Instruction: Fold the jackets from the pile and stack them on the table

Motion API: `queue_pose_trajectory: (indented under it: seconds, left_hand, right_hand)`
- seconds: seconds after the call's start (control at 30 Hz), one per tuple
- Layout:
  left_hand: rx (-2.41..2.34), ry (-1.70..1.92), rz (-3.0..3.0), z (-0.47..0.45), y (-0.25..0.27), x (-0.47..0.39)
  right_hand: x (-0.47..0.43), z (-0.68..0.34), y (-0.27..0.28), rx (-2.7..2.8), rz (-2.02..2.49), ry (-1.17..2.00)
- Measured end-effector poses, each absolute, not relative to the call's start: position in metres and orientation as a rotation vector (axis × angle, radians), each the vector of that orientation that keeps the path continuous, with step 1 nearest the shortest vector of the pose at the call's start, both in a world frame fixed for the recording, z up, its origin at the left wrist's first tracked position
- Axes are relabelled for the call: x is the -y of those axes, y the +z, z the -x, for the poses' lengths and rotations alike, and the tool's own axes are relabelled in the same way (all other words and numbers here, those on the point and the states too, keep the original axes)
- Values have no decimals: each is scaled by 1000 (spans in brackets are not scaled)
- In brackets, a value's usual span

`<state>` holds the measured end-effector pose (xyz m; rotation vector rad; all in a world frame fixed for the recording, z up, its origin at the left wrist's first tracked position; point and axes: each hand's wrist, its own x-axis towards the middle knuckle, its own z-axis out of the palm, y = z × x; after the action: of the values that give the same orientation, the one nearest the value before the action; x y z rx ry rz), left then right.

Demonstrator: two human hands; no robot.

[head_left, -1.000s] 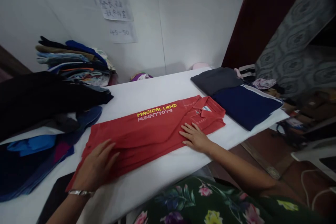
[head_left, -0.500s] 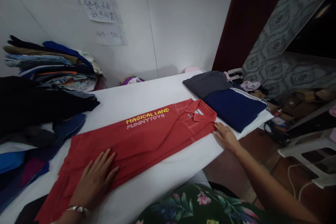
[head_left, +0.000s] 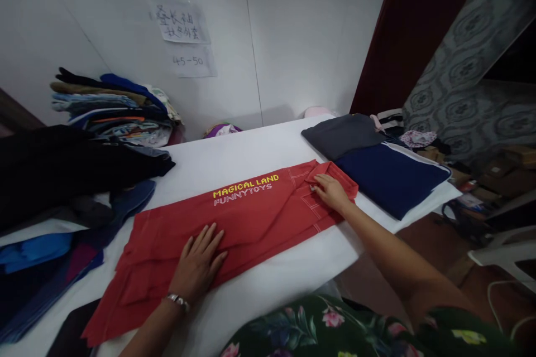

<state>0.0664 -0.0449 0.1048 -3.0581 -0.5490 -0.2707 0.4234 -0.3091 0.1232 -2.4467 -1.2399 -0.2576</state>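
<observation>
A red collared shirt [head_left: 251,223] lies lengthwise on the white table, folded narrow, with yellow and white lettering across it. Its collar points right, and the lower end spreads toward the front left. My left hand [head_left: 200,259] rests flat on the shirt's lower half, fingers spread, a silver bracelet at the wrist. At the collar, my right hand [head_left: 333,192] has its fingers bent over the cloth beside the button, closed on it. The neck label is hidden under that hand.
Folded dark grey [head_left: 345,135] and navy garments [head_left: 389,175] lie past the collar. Black clothing [head_left: 79,173] and other garments are heaped at left, with a folded stack [head_left: 117,109] behind. The white table [head_left: 230,153] meets a wall bearing paper notes [head_left: 184,22]. A white stool [head_left: 502,262] stands at right.
My right hand has moved from the shirt's right edge onto the collar and button area. My left hand stays flat on the cloth, slightly farther up the shirt. The view has turned a little left.
</observation>
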Motion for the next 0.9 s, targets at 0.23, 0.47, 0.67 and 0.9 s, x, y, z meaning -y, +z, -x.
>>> queue_pose_trajectory:
  seconds: [0.23,0.47,0.67,0.9]
  left_hand:
    - [557,-216,3050,-63,107,46]
    - [570,-227,3065,-62,107,50]
    - [556,-276,3083,-62,108,50]
    - [599,-368,3021,-81,143,44]
  right_hand:
    - [265,-439,123,1188,2682,-130]
    - [283,-444,129,1108,2725,-155]
    - [278,-439,135,1215,2839,-111]
    - [265,-441,134,1223,2906,-135]
